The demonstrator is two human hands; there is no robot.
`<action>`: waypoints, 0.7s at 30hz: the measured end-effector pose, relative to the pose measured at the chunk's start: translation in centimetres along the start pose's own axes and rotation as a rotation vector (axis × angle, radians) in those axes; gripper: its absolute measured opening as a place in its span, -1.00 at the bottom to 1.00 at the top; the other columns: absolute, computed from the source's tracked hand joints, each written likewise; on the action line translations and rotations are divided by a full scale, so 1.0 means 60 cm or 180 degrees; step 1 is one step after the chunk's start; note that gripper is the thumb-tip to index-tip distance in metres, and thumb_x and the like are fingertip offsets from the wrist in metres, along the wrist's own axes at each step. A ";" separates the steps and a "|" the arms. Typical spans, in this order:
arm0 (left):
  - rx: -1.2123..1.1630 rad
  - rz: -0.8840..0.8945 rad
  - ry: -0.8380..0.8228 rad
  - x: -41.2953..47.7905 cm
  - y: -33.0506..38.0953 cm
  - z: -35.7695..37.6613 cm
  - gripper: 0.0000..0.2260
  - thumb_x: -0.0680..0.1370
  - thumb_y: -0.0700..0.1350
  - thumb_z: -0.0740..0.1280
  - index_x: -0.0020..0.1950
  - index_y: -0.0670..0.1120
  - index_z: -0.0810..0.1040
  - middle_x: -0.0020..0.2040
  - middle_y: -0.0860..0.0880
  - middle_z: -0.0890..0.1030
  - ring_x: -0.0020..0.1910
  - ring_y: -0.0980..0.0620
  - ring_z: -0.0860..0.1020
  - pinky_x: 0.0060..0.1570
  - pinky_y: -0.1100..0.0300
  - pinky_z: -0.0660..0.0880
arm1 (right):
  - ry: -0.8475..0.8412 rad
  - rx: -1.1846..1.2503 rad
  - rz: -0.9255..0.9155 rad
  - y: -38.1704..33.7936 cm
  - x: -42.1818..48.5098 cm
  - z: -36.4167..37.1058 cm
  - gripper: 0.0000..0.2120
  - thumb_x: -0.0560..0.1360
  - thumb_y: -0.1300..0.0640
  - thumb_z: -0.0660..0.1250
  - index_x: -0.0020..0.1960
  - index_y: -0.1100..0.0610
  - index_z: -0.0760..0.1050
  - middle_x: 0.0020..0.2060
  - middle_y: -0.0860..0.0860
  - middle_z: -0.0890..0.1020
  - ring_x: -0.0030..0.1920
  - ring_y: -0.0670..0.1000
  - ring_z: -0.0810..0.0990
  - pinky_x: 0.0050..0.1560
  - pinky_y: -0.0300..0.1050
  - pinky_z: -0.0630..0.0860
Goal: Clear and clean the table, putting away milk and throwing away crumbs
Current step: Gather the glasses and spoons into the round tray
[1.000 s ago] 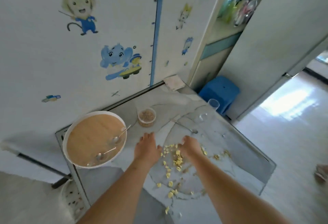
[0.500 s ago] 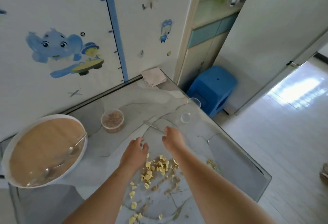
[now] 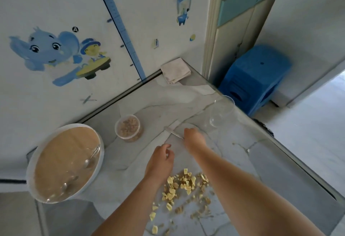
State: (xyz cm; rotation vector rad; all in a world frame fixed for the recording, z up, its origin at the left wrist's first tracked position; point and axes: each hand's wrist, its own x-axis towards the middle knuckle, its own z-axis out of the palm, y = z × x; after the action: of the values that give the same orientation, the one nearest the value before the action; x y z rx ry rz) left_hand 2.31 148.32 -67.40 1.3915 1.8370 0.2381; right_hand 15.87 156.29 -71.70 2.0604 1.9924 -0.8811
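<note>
Head view: our left hand (image 3: 160, 161) hovers, grip loosely curled, empty; our right hand (image 3: 194, 137) meets the spoon (image 3: 172, 132), grip hidden. Crumbs (image 3: 184, 182) lie on the table (image 3: 265, 163) between our forearms.

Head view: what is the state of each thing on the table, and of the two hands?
crumbs, scattered on the table
tub, lidless, brown bits inside
glass, empty
cloth, folded
tray, holds spoons
loose spoon, lying flat
left hand, loosely curled, holds nothing
right hand, at the loose spoon's end, grip hidden
</note>
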 end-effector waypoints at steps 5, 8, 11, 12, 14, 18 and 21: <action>-0.0017 0.0059 0.0071 0.012 0.029 -0.008 -0.66 0.65 0.02 0.11 0.40 0.02 0.42 0.32 0.01 0.48 0.19 0.07 0.52 0.14 0.16 0.45 | -0.0255 0.0175 -0.0012 0.010 -0.019 -0.010 -0.75 0.51 0.30 0.23 0.19 0.23 0.46 0.15 0.19 0.57 0.17 0.22 0.57 0.04 -0.07 0.50; 0.0007 0.0302 0.0399 0.013 0.060 -0.023 -0.71 0.64 -0.02 0.15 0.31 0.04 0.51 0.24 0.06 0.57 0.13 0.10 0.55 0.09 0.16 0.48 | -0.0054 0.0666 -0.0065 0.009 -0.038 -0.051 -0.81 0.50 0.28 0.19 0.11 0.17 0.41 0.02 0.16 0.59 -0.01 0.20 0.62 -0.17 -0.09 0.47; -0.0081 0.0560 0.0949 0.014 0.104 -0.045 -0.75 0.63 -0.07 0.17 0.21 0.06 0.58 0.14 0.12 0.61 0.05 0.11 0.57 -0.02 0.20 0.48 | 0.0324 0.1459 -0.0034 0.009 -0.063 -0.141 -0.85 0.50 0.26 0.20 0.03 0.12 0.47 -0.14 0.06 0.58 -0.24 0.06 0.58 -0.30 -0.14 0.50; -0.0139 0.0630 0.1057 0.015 0.119 -0.050 -0.76 0.63 -0.08 0.17 0.19 0.05 0.58 0.13 0.12 0.61 0.05 0.10 0.57 -0.01 0.18 0.49 | 0.0536 0.1628 -0.0049 0.012 -0.073 -0.178 -0.89 0.51 0.23 0.24 0.00 0.09 0.48 -0.17 0.02 0.59 -0.26 0.00 0.57 -0.31 -0.16 0.48; -0.0296 0.0775 0.1119 0.025 0.155 -0.051 -0.77 0.62 -0.11 0.18 0.18 0.03 0.57 0.10 0.09 0.61 0.05 0.08 0.58 0.00 0.16 0.50 | 0.1043 0.2049 -0.0080 0.032 -0.095 -0.258 -0.98 0.53 0.17 0.30 -0.07 0.08 0.49 -0.23 -0.01 0.62 -0.27 -0.07 0.60 -0.32 -0.21 0.46; -0.0148 0.1051 0.0705 0.052 0.230 -0.030 -0.72 0.56 -0.15 0.27 0.26 0.00 0.51 0.07 0.06 0.57 0.05 0.07 0.56 -0.04 0.28 0.39 | 0.1849 0.2872 -0.0112 0.093 -0.124 -0.367 -0.86 0.56 0.11 0.30 -0.12 0.17 0.47 -0.27 0.02 0.67 -0.35 -0.15 0.67 -0.19 -0.17 0.58; -0.0097 0.1245 0.0353 0.065 0.275 -0.010 -0.56 0.52 -0.15 0.34 0.40 -0.03 0.39 0.19 0.03 0.47 0.17 0.10 0.49 0.04 0.31 0.37 | 0.1993 0.2918 -0.0012 0.131 -0.117 -0.373 -0.89 0.55 0.12 0.32 -0.08 0.17 0.52 -0.25 0.00 0.68 -0.29 -0.13 0.69 -0.06 -0.03 0.65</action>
State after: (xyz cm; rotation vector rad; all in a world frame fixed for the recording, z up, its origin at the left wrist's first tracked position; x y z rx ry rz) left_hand 13.60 158.12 -59.34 1.7383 1.6252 0.5493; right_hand 30.55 160.23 -52.20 3.1401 2.0568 -1.4989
